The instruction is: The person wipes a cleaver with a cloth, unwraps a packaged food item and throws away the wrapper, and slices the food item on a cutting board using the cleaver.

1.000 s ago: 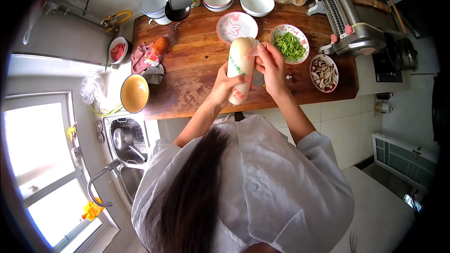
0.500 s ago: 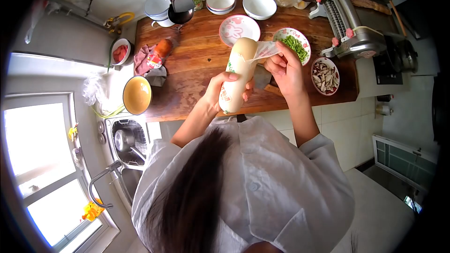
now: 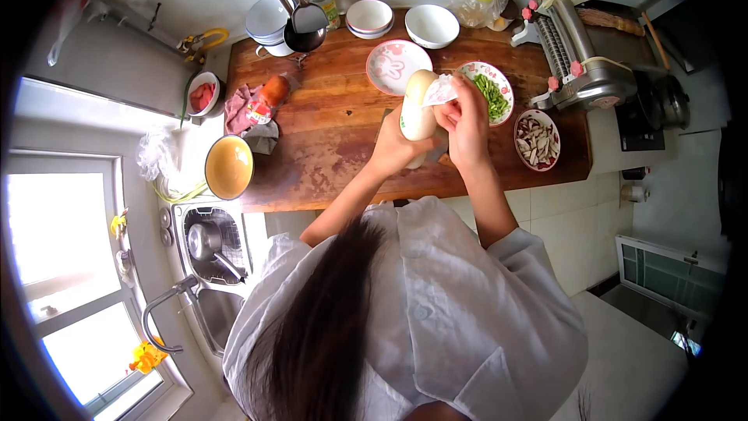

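Note:
My left hand (image 3: 395,150) is wrapped round the lower part of a pale, thick sausage-shaped roll (image 3: 418,113) in a printed wrapper. The roll's upper end is bare and rounded. With my right hand (image 3: 465,125) I pinch a clear, crumpled strip of wrapper film (image 3: 440,90) beside that end. Just beyond the roll lies a plate with a pink rabbit (image 3: 398,67). A bowl of cut green vegetables (image 3: 491,93) is right of my right hand, and a bowl of sliced mushrooms (image 3: 537,140) sits nearer. Part of a dark flat object shows behind my hands.
Empty bowls (image 3: 432,26) and a glass bottle (image 3: 322,0) stand along the back. Ladle and spatula (image 3: 309,19) hang at upper left. A pasta machine (image 3: 584,51) is at right. Left are a red package (image 3: 273,92), a yellow bowl (image 3: 229,168) and a sink (image 3: 218,308).
The wrapper film, stretched out to the right half a second ago, is now bunched close to the roll. Both hands and the roll have moved slightly right, and the view has shifted a little.

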Tool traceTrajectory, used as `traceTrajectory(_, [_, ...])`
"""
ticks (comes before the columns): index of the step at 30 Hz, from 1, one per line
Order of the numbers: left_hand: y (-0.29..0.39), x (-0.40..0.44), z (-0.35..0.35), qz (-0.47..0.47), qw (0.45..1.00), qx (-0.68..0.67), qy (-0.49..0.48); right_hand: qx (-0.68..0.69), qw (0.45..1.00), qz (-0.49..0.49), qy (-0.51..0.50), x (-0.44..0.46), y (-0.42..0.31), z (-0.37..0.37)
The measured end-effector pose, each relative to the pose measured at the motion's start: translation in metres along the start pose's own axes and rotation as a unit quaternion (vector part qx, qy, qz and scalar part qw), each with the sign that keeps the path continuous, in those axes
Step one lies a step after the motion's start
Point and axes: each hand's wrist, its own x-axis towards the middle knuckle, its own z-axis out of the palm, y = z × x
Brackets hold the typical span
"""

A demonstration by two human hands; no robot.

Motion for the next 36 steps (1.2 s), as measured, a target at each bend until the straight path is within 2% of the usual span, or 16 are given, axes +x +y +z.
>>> traceTrajectory(3, [0.016,-0.005,0.001,-0.181,0.915,-0.356,-0.061,0.100,0.994,-0.004,-0.037,0.001,-0.010,0.007])
traceTrajectory(6, [0.028,-0.001,-0.001,-0.187,0.856,-0.479,-0.059,0.211,0.976,-0.014,-0.051,0.011,-0.015,0.015])
traceTrajectory(7, [0.028,0.001,-0.006,-0.169,0.848,-0.490,-0.112,0.234,0.970,0.018,-0.069,0.012,-0.023,0.015])
traceTrajectory(10, [0.046,0.003,-0.014,-0.144,0.805,-0.561,-0.130,0.286,0.953,0.011,-0.097,0.015,-0.027,0.012])
traceTrajectory(12, [0.047,0.001,-0.016,-0.134,0.810,-0.555,-0.133,0.275,0.955,-0.004,-0.111,0.014,-0.025,0.008])
traceTrajectory(14, [0.048,-0.001,-0.018,-0.130,0.751,-0.637,-0.116,0.264,0.957,-0.021,-0.121,0.009,-0.024,0.006])
traceTrajectory(18, [0.049,-0.001,-0.024,-0.096,0.776,-0.617,-0.094,0.219,0.971,0.014,-0.097,-0.002,-0.020,0.004])
traceTrajectory(19, [0.043,0.001,-0.026,-0.090,0.724,-0.675,-0.111,0.167,0.982,0.001,-0.085,-0.006,-0.018,0.003])
traceTrajectory(20, [0.041,0.004,-0.029,-0.087,0.725,-0.674,-0.113,0.115,0.991,-0.012,-0.072,-0.006,-0.014,0.003])
traceTrajectory(22, [0.036,0.006,-0.036,-0.103,0.869,-0.477,-0.078,0.150,0.986,0.020,-0.070,-0.004,0.002,-0.015])
traceTrajectory(25, [0.019,0.009,-0.049,-0.112,0.891,-0.426,-0.108,0.100,0.946,0.200,-0.237,-0.005,0.011,-0.047])
traceTrajectory(28, [0.022,0.008,-0.052,-0.132,0.910,-0.378,-0.108,0.084,0.947,0.259,-0.170,0.001,0.012,-0.048])
traceTrajectory(30, [0.031,0.008,-0.051,-0.141,0.921,-0.335,-0.142,0.077,0.955,0.241,-0.156,0.003,0.010,-0.041])
traceTrajectory(32, [0.031,0.007,-0.048,-0.135,0.929,-0.314,-0.145,0.019,0.959,0.279,-0.048,0.008,0.014,-0.039])
traceTrajectory(33, [0.025,0.005,-0.047,-0.148,0.915,-0.350,-0.133,0.040,0.955,0.245,-0.164,0.012,0.015,-0.042])
traceTrajectory(36, [0.006,0.000,-0.043,-0.212,0.886,-0.407,-0.071,0.190,0.947,0.204,-0.159,0.021,0.029,-0.056])
